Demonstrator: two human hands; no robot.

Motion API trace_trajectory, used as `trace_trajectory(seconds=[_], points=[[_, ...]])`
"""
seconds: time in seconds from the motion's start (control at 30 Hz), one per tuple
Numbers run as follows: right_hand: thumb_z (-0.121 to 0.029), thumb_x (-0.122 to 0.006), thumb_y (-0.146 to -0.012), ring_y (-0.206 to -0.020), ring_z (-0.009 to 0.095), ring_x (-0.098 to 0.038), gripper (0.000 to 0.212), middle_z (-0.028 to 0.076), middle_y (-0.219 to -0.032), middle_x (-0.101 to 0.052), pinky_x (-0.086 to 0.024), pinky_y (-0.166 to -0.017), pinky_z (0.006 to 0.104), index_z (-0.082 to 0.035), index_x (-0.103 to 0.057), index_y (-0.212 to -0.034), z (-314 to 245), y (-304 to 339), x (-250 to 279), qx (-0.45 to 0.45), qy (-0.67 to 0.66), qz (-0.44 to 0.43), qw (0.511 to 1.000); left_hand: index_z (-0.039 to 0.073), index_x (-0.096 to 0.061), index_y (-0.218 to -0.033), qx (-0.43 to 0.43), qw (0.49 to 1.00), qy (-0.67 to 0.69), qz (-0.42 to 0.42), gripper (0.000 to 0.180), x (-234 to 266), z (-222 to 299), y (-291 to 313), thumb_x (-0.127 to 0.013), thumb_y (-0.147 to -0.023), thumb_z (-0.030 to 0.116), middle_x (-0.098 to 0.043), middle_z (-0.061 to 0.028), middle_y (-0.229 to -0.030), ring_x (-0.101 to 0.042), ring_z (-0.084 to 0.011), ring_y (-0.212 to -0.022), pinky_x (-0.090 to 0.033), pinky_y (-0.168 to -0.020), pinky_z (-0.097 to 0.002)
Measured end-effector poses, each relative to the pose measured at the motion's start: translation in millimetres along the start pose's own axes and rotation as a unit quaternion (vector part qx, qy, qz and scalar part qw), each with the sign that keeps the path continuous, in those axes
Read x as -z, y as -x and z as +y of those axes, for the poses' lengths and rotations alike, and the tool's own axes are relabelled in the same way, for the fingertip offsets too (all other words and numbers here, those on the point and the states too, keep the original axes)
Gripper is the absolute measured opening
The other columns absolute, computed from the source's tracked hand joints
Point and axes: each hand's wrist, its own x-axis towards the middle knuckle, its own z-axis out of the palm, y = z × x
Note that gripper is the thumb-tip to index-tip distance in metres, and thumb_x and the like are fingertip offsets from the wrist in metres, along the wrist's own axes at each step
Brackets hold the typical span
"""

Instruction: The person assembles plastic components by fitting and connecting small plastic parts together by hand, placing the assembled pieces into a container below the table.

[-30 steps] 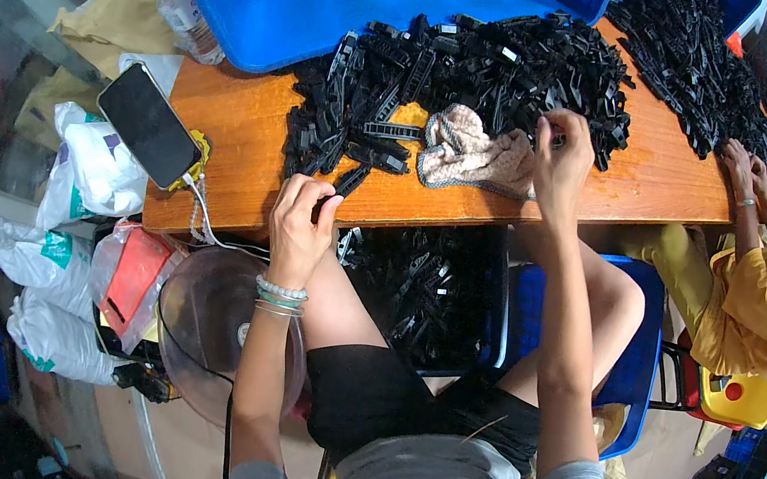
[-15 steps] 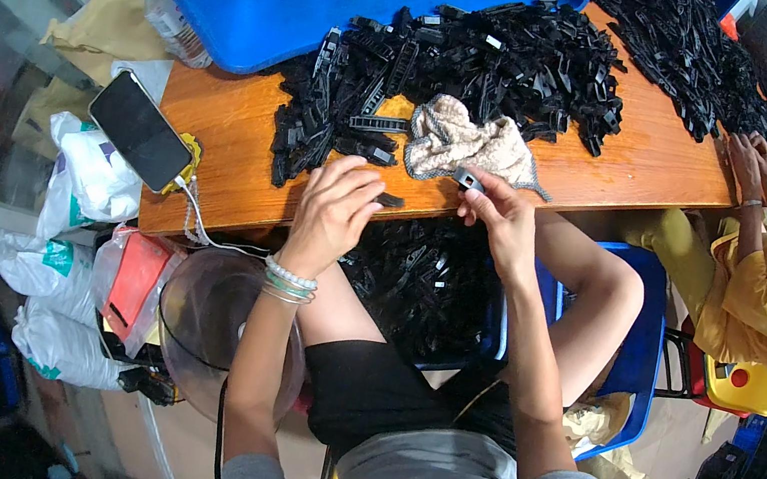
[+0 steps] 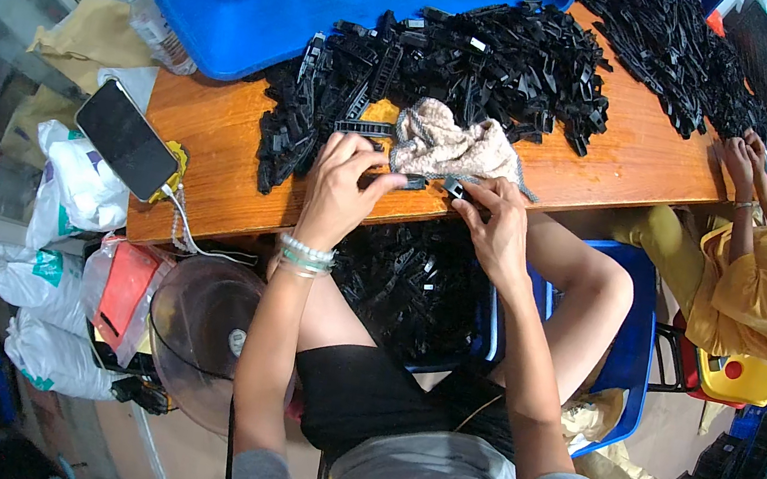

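At the near edge of the wooden table (image 3: 616,182), my left hand (image 3: 338,196) has thumb and fingers closed on a small black plastic part (image 3: 411,183). My right hand (image 3: 499,228) pinches a small dark part with a light grey face (image 3: 454,187). A narrow gap separates the two pieces. Just beyond them lies a crumpled beige cloth (image 3: 459,149) with a grey border. Behind it spreads a heap of black plastic parts (image 3: 494,65), and a ladder-like black strip (image 3: 365,127) lies beside the cloth.
A blue tub (image 3: 235,32) stands behind the heap. To the left are a phone (image 3: 126,139) with a white cable and a clear round container (image 3: 195,335). More black parts (image 3: 411,285) fill a bin below the table edge. Another person (image 3: 754,271) sits at the right.
My left hand has moved slightly right and up with its black part. My right hand has lowered its piece slightly to the left, and the two pieces are closer together.
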Motion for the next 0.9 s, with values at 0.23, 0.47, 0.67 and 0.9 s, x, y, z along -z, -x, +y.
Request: trace_trajectory(seconds=[0.23, 0.47, 0.67, 0.9], points=[[-0.007, -0.071, -0.077, -0.088, 0.030, -0.057, 0.026, 0.014, -0.086, -0.063, -0.046, -0.081, 0.0380, 0.000, -0.070, -0.101, -15.5, -17.2, 2.9, 0.043, -0.136, -0.132, 0.981, -0.005, -0.068, -0.091, 0.038, 0.999, 0.028, -0.014, 0.026, 4.7, -2.6, 31.8, -0.077, -0.071, 0.008, -0.058, -0.0113, -0.088, -0.055, -0.0265, -0.085, -0.046, -0.077, -0.0357], [-0.004, -0.071, -0.076, -0.087, 0.026, -0.058, 0.026, 0.012, -0.090, -0.063, -0.047, -0.079, 0.0346, -0.001, -0.071, -0.102, -10.4, -31.3, -4.5, 0.065, -0.152, -0.192, 0.967, -0.004, -0.069, -0.088, 0.040, 0.996, 0.079, -0.003, 0.021, 2.2, -7.0, 33.4, -0.077, -0.070, 0.005, -0.059, -0.0099, -0.085, -0.055, -0.0255, -0.082, -0.046, -0.074, -0.0355], [-0.004, -0.075, -0.070, -0.094, 0.025, -0.054, 0.029, 0.008, -0.096, -0.060, -0.044, -0.084, 0.0346, -0.002, -0.072, -0.099, -8.1, -36.6, -10.0, 0.115, -0.151, -0.205, 0.960, -0.003, -0.068, -0.085, 0.014, 0.997, 0.077, -0.008, 0.017, 1.8, -2.0, 28.6, -0.075, -0.071, 0.005, -0.059, -0.0094, -0.083, -0.053, -0.0259, -0.081, -0.045, -0.073, -0.0362], [-0.010, -0.074, -0.075, -0.103, 0.028, -0.057, 0.033, 0.012, -0.102, -0.060, -0.044, -0.091, 0.0373, -0.002, -0.069, -0.106, -20.7, -20.9, 6.0, 0.082, -0.167, -0.301, 0.935, -0.003, -0.068, -0.086, -0.007, 0.991, 0.126, -0.034, 0.026, 6.4, -4.3, 25.0, -0.081, -0.069, 0.012, -0.059, -0.0092, -0.082, -0.056, -0.0261, -0.082, -0.047, -0.073, -0.0346]])
